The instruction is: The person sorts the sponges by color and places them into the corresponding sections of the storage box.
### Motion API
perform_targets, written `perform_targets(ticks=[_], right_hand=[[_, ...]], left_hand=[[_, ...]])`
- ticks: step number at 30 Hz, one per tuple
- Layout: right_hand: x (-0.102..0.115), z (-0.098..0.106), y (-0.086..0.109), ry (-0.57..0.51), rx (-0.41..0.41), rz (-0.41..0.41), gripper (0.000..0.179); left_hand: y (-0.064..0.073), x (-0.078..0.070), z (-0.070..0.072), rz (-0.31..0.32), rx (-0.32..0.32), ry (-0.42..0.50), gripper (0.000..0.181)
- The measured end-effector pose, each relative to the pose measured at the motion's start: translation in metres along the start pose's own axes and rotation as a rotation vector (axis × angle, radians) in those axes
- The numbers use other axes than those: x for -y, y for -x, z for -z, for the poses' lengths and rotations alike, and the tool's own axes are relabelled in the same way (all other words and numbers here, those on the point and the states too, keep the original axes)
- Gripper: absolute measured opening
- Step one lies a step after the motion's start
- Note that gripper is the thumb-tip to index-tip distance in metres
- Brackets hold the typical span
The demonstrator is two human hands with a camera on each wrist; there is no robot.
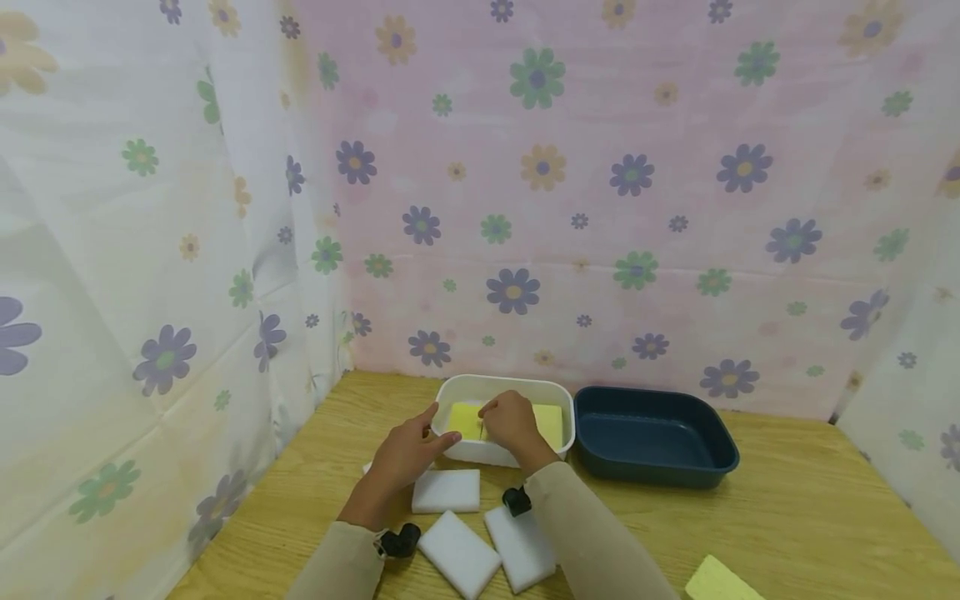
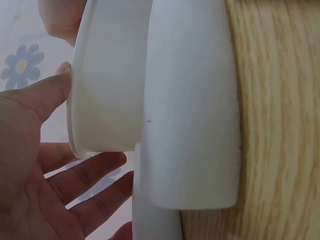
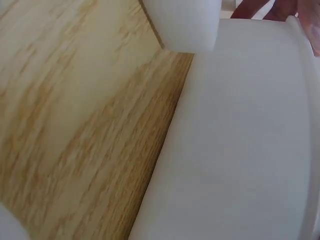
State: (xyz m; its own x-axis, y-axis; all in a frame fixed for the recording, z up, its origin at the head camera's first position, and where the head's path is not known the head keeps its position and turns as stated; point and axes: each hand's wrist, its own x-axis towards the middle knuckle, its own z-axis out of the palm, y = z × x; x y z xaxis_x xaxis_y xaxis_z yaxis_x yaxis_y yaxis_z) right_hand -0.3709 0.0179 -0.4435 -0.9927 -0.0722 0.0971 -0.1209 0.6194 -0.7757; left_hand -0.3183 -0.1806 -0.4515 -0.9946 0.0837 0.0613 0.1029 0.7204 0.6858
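Observation:
A white bin (image 1: 483, 452) holds yellow sponge-like blocks (image 1: 549, 423). My left hand (image 1: 405, 450) rests at its front left corner. The left thumb lies on the rim, and in the left wrist view the spread fingers (image 2: 87, 177) reach round the bin's end. My right hand (image 1: 512, 421) is inside the bin with bent fingers, its tips down at a yellow block (image 1: 465, 421). Whether it pinches the block is hidden. Only the bin's outer wall (image 3: 245, 125) and part of the left hand show in the right wrist view.
A dark blue bin (image 1: 648, 433) stands against the white bin's right side. Several white blocks (image 1: 459, 553) lie on the wooden table (image 1: 810, 500) in front, below the forearms. Another yellow block (image 1: 722, 581) lies at the near edge. Flowered curtains (image 1: 570, 250) enclose the back and sides.

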Motion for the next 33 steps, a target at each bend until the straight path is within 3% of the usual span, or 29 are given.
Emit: perform_targets(ticks=[4, 9, 18, 25, 33], right_hand=[[-0.003, 0.002, 0.0, -0.132, -0.115, -0.021, 0.036], [-0.002, 0.008, 0.004, -0.211, -0.155, -0.008, 0.034], [0.004, 0.04, 0.011, -0.21, -0.125, -0.003, 0.029], [0.002, 0.071, 0.033, -0.196, -0.048, 0.035, 0.025], [-0.014, 0.1, 0.064, -0.085, -0.038, 0.096, 0.021]], left_hand=[[0.0, 0.0, -0.001, 0.015, 0.006, 0.002, 0.085], [0.0, 0.002, -0.002, 0.021, 0.008, -0.001, 0.084], [0.0, 0.0, -0.002, 0.019, 0.001, 0.011, 0.084], [0.002, -0.002, 0.0, 0.018, 0.015, 0.019, 0.086], [0.001, 0.0, -0.002, 0.009, 0.015, 0.033, 0.086]])
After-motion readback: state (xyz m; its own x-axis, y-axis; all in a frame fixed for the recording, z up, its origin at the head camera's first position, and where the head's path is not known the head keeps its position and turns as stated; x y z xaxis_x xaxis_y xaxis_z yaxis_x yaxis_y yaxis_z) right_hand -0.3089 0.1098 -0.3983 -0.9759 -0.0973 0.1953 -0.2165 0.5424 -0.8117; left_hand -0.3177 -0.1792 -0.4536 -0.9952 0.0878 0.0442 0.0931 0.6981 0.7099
